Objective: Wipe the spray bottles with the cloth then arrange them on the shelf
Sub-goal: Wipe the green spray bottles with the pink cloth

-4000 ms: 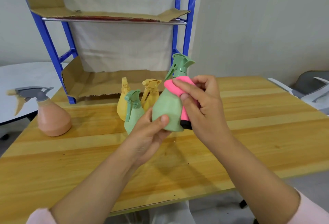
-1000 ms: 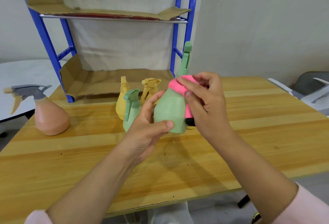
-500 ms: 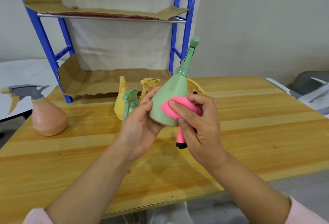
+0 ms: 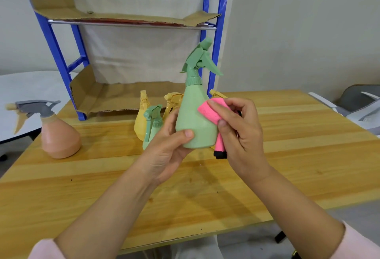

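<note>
A large green spray bottle (image 4: 193,118) is held upright above the wooden table (image 4: 287,155). My left hand (image 4: 166,151) grips its base from the left, thumb across the front. My right hand (image 4: 238,133) presses a pink cloth (image 4: 211,112) with a black edge against the bottle's right side. Behind stand a small green spray bottle (image 4: 151,127) and yellow spray bottles (image 4: 140,118), partly hidden by the held one. An orange spray bottle (image 4: 59,135) with a grey trigger stands at the table's left. The blue shelf (image 4: 213,38), lined with cardboard, rises at the back.
A white round table (image 4: 26,85) lies beyond the left edge. A grey chair (image 4: 362,102) stands at the far right. Bare cardboard covers the shelf's lower level (image 4: 123,96) and upper level (image 4: 131,16).
The green bottle has turned in my left hand, so its trigger head now shows from the side. My right hand has moved the pink cloth from the lower front up to the right side.
</note>
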The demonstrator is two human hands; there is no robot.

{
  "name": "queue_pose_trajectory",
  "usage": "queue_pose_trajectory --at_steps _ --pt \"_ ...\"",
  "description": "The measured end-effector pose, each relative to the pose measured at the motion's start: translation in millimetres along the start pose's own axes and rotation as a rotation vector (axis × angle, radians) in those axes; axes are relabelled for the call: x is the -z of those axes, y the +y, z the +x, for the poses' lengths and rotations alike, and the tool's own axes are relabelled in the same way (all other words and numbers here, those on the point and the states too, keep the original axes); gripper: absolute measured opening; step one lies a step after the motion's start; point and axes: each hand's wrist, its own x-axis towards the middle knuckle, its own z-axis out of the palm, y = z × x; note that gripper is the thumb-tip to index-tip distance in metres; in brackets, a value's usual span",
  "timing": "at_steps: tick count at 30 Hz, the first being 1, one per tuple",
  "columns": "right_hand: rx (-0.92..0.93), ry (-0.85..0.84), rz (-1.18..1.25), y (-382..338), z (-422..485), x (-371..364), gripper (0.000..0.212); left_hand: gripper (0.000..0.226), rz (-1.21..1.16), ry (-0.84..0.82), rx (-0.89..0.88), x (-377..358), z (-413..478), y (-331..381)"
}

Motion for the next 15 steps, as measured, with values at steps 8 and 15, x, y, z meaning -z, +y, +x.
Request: queue_pose_trajectory --at_steps 8,15 --pt "-0.113 -0.061 0.005 -5.9 13.6 -6.6 0.04 0.093 0.043 0.001 0.017 0.3 -1.4 -3.5" --pt "0.104 -0.05 -0.107 -11.1 -22.2 -10.8 0.034 0.077 -0.031 0.086 -0.037 -5.4 1.7 0.3"
